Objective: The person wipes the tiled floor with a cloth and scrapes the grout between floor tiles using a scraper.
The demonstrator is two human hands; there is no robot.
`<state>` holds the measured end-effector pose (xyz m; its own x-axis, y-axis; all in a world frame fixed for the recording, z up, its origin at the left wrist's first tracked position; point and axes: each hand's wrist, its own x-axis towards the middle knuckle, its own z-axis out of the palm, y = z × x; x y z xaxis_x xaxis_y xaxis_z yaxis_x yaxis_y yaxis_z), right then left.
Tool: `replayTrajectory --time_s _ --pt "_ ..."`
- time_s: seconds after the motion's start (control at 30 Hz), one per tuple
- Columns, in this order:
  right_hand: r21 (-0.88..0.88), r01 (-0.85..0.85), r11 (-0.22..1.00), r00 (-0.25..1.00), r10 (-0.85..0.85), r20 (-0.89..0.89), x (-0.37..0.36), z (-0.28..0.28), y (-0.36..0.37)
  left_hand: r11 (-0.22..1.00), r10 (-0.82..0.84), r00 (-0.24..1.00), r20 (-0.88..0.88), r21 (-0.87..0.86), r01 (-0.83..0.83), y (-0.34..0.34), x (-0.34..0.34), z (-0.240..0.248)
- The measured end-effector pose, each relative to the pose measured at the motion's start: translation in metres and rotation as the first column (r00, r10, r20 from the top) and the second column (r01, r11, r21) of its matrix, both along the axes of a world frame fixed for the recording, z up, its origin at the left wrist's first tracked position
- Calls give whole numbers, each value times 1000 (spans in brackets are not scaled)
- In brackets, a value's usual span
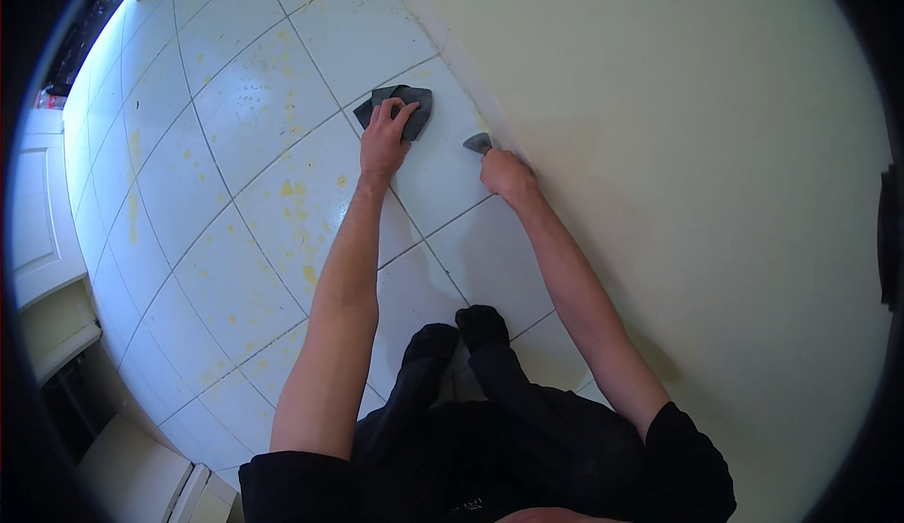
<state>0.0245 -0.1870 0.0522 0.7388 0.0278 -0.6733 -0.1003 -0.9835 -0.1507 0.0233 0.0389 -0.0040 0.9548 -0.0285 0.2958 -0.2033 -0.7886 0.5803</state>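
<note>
My left hand (pixel 383 139) is closed on a folded dark grey cloth (pixel 416 116), with its fingers bent over the top. The cloth lies against the white floor tiles (pixel 443 179), not far from the foot of the wall. In my right hand (pixel 507 174) is a scraper (pixel 477 143) with a flared metal blade, held by its handle. That blade points up and left, low beside the wall's base, and I cannot tell whether it touches the floor. Most of the scraper's handle is hidden in my fist.
Yellow stains (pixel 295 189) are spread over the tiles left of my hands. A pale wall (pixel 697 146) rises along the right. My feet in dark socks (pixel 482 326) are on the tiles below. A white panelled door (pixel 42 208) stands at the far left.
</note>
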Motion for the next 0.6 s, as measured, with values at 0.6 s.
replayTrajectory --time_s 0.6 --pt "20 -35 999 999 34 41 7 6 5 1000 4 1000 11 -4 -4 0 -1 1"
